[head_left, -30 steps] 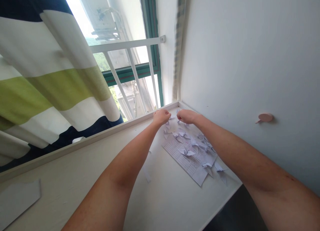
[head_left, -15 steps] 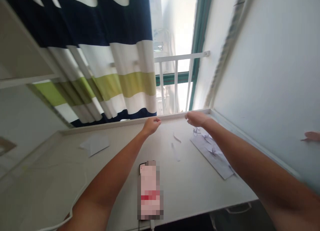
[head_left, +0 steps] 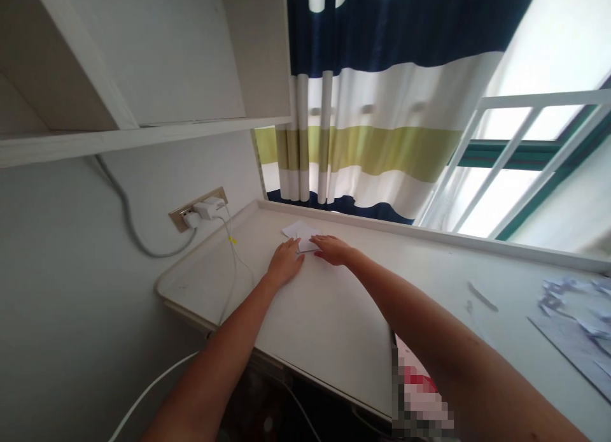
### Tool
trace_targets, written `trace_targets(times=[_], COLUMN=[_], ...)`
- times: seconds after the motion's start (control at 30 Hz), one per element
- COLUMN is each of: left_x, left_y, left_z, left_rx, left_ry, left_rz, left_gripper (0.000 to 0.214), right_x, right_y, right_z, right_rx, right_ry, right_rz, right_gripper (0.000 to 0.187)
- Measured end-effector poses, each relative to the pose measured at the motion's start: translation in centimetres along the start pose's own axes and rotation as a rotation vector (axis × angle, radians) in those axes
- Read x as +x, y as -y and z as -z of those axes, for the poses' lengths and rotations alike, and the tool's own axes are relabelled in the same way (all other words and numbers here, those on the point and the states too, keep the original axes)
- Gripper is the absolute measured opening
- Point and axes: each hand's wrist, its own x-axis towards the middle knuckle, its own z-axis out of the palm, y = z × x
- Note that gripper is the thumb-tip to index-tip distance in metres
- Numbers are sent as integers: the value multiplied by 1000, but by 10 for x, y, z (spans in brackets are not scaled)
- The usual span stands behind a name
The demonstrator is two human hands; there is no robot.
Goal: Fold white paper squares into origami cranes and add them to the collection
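White desktop (head_left: 329,327) spreads across a corner of the room; taking the paper between the hands as the dial's centre, its near edge gives onto a dark gap at 6 o'clock. Nearest, at about 5 o'clock, a pink-screened phone (head_left: 422,397), partly pixelated, lies under the right forearm, which could nudge it if it dropped low. Near the left forearm, at about 8 o'clock, a white charging cable (head_left: 233,267) trails over the desk; a sweep of that arm might snag it.

At the centre are at least 2 overlapping white paper sheets (head_left: 304,229). The left hand (head_left: 284,263) is at their 8 o'clock side, thumb parted from the fingers and apparently gripping nothing. The right hand (head_left: 333,249) reaches over from 4 o'clock, fingers straight rather than clenched; whether it pinches a sheet cannot be told. Pressing unevenly could crease the paper, and catching 2 layers together might drag both.

Farther off, towards 4 o'clock, lie paper strips (head_left: 482,297) and blurred folded-paper pieces (head_left: 577,302), light enough for a draught to scatter. Beyond, the striped curtain (head_left: 377,146) hangs from 12 to 1 o'clock.
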Motion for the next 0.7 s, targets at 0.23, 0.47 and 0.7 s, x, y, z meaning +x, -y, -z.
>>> trace_targets(times=[0.23, 0.47, 0.7], left_x=[5, 9, 12], left_y=[1, -5, -23], left_z=[-11, 0, 18], left_rx=[185, 205, 210], left_ry=[-19, -77, -66], left_rz=[-101, -136, -135], left_gripper=[39, 25, 22], right_x=[17, 16, 21], right_y=[-8, -8, -10], right_z=[-13, 6, 30], right_rx=[-110, -177, -139], right_ry=[70, 85, 36], right_rz=[94, 146, 220], right_gripper=[31, 32, 19])
